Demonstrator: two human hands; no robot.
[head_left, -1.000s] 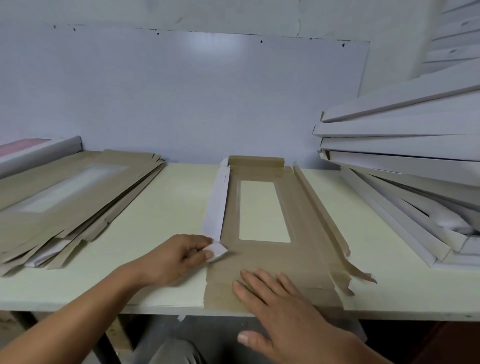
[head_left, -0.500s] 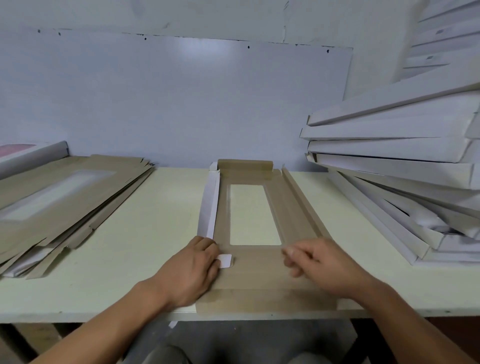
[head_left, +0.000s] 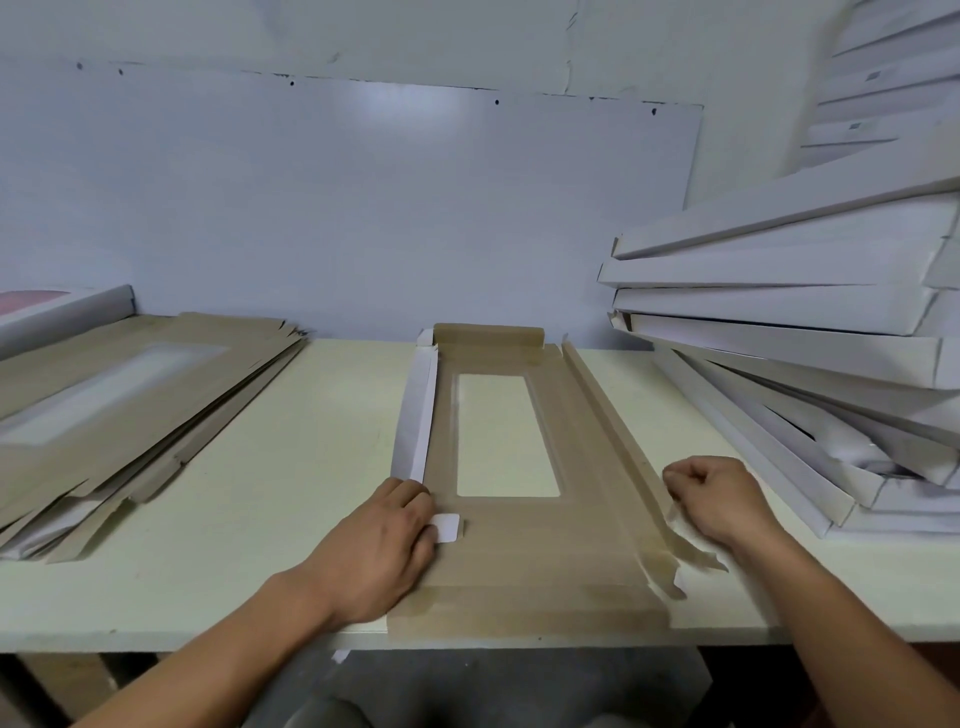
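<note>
Left hand (head_left: 379, 551) is pressing down, fingers laid close together, on the near left part of a flat brown cardboard box blank (head_left: 587, 519). A small white tab (head_left: 448, 527) is poking out from under its fingertips. Right hand (head_left: 722, 499) is resting just beside the blank's raised right flap (head_left: 613, 431), fingers curled inward. Whether they are pinching the flap's edge cannot be told.

The blank is lying in the middle of the surface (head_left: 291, 467), its near end reaching the front edge and its far end close to the back edge by the wall. A rectangular window (head_left: 501, 431) is cut through its centre. Its long left flap (head_left: 415, 415) is lying folded inward, showing a white underside and running from the left hand toward the back edge.

The blank is looking thin and light, probably stiff across its panels but ready to bend at its creases. It would likely slide on the smooth surface unless pinned. The ragged corner pieces near the right hand are looking easy to tear. The long side flaps, taken near their near ends, seem the best hold while a flat palm is pinning the middle panel.

A pile of similar brown blanks (head_left: 130, 405) is lying at the left edge, and white boxes (head_left: 779, 332) are leaning in a stack at the right edge.
</note>
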